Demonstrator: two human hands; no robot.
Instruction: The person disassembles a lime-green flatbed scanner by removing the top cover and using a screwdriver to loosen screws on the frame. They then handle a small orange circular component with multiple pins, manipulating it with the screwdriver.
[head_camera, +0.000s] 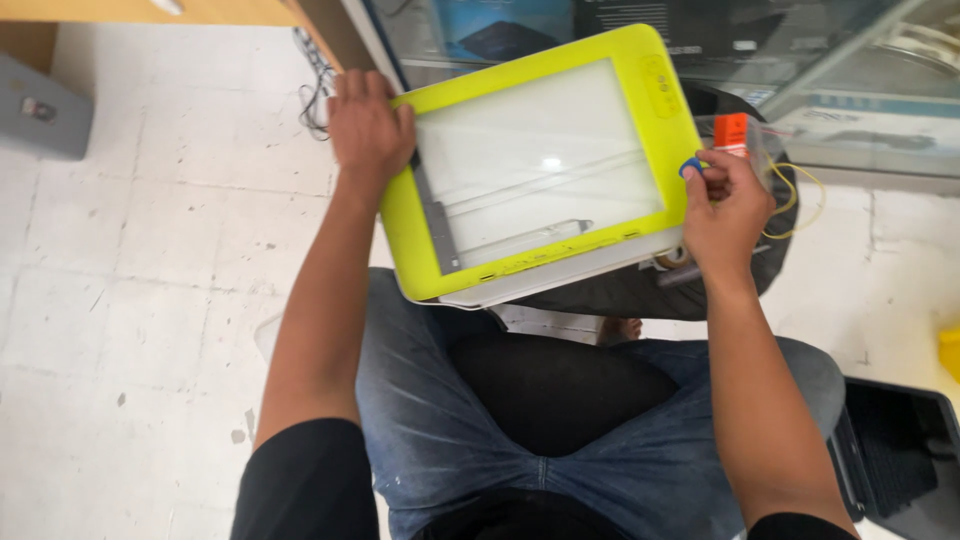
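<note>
A flat device with a lime-yellow frame (640, 70) and a pale glass panel lies tilted above my lap. My left hand (368, 125) grips its upper left corner. At the right edge of the frame, my right hand (725, 205) pinches a small blue pick (691, 167) between the fingertips. The same hand touches a small clear bag with an orange label (733, 132) and thin yellow wires (795, 195). Under the device sits a dark round stool or seat (640, 290).
A glass display counter (820, 90) runs along the top right. A wooden desk edge (200, 12) and tangled cables (315, 90) are at the top left. A dark open case (900, 460) lies on the white tiled floor at the lower right, near a yellow object (950, 350).
</note>
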